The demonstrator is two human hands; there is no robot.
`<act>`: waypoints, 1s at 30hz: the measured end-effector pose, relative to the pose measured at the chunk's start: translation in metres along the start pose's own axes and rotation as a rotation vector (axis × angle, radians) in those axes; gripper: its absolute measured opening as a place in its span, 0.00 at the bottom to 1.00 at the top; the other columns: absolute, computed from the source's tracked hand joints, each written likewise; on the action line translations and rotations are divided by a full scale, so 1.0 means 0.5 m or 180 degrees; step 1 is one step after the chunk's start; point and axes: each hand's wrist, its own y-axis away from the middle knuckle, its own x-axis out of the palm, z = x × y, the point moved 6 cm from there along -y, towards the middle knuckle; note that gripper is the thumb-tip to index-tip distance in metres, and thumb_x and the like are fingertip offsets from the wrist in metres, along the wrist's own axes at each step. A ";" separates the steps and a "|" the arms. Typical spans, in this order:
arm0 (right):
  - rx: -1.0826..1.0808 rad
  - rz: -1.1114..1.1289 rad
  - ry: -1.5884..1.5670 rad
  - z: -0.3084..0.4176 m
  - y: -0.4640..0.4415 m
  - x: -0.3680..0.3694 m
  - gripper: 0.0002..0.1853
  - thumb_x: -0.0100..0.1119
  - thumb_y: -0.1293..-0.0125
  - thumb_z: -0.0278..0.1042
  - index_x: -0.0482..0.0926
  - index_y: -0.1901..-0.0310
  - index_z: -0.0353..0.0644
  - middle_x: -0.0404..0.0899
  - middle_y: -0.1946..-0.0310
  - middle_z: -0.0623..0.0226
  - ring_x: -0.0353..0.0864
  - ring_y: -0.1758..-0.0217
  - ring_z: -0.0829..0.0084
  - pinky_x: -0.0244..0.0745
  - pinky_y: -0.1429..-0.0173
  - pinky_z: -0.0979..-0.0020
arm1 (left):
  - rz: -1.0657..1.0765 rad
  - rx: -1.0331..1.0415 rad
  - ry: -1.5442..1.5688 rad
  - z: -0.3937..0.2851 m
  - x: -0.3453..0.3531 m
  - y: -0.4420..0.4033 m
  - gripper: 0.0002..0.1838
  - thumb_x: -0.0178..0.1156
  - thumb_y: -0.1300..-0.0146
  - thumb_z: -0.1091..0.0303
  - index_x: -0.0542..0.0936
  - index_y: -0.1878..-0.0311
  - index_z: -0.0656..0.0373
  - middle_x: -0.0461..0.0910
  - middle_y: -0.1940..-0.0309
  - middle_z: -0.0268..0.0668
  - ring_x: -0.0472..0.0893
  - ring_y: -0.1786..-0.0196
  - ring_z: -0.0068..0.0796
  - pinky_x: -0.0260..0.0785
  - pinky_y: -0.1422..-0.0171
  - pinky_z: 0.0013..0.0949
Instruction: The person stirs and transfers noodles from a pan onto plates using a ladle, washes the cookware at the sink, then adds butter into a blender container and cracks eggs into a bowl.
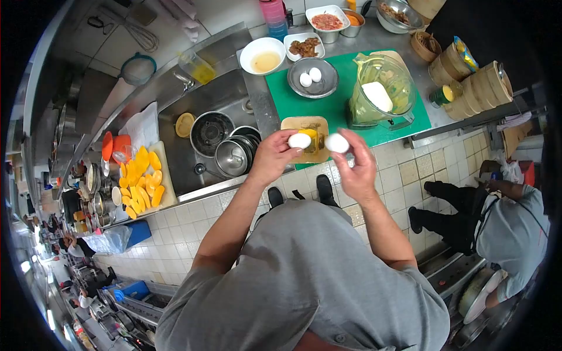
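Note:
My left hand (pixel 275 155) holds a white egg (pixel 300 140) between thumb and fingers. In my right hand (pixel 356 167) is another white egg (pixel 336 143), level with the first and a short gap away. Both eggs are over a tan tray (pixel 321 157) at the edge of the green board (pixel 281 96); something yellow shows in it. Behind them, a metal bowl (pixel 328 88) on the board contains two white eggs (pixel 310 77). To its right stands a blender jug (pixel 383 73) with green residue and a white mass inside.
A sink (pixel 202 175) with stacked metal bowls lies left, beyond it a board of yellow mango pieces (pixel 140 181). A white bowl (pixel 263 56) of liquid stands at the back. Bamboo steamers (pixel 480 93) are at right. A co-worker (pixel 509 225) stands at the far right.

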 end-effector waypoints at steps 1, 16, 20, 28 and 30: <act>-0.0702 0.0025 0.0566 0.045 -0.013 0.021 0.26 0.69 0.34 0.23 0.76 0.35 0.38 0.84 0.46 0.58 0.84 0.48 0.65 0.80 0.47 0.66 | -0.0010 0.0003 0.0000 0.001 0.010 0.000 0.25 0.65 0.33 0.85 0.74 0.34 0.68 0.83 0.42 0.43 0.84 0.40 0.31 0.78 0.34 0.32; 0.1138 0.0989 0.0267 -0.130 -0.042 0.116 0.23 0.70 0.32 0.33 0.79 0.37 0.41 0.83 0.57 0.69 0.82 0.58 0.77 0.81 0.57 0.72 | -0.0206 0.0033 -0.0154 0.011 -0.015 -0.008 0.19 0.61 0.34 0.85 0.76 0.40 0.65 0.84 0.45 0.41 0.83 0.43 0.27 0.76 0.37 0.30; 0.0706 0.1023 0.0793 -0.138 -0.041 0.132 0.24 0.72 0.35 0.34 0.81 0.39 0.38 0.87 0.58 0.56 0.88 0.55 0.65 0.82 0.48 0.66 | -0.0388 0.0156 -0.0632 0.032 -0.007 -0.021 0.18 0.58 0.37 0.87 0.76 0.44 0.64 0.84 0.51 0.39 0.84 0.47 0.26 0.78 0.42 0.29; -0.0408 0.0995 0.1776 -0.108 -0.049 0.142 0.22 0.68 0.36 0.31 0.81 0.40 0.36 0.87 0.56 0.46 0.87 0.52 0.45 0.83 0.48 0.53 | -0.0735 0.0281 -0.1041 0.029 -0.007 -0.019 0.15 0.62 0.37 0.82 0.80 0.47 0.65 0.86 0.57 0.40 0.87 0.55 0.24 0.80 0.51 0.29; -0.0397 0.0878 0.2002 -0.114 -0.051 0.144 0.23 0.67 0.37 0.29 0.80 0.39 0.38 0.86 0.53 0.48 0.86 0.51 0.45 0.83 0.49 0.51 | -0.0743 0.0327 -0.1198 0.017 -0.004 -0.022 0.15 0.65 0.38 0.80 0.81 0.47 0.65 0.88 0.59 0.41 0.87 0.57 0.25 0.81 0.52 0.31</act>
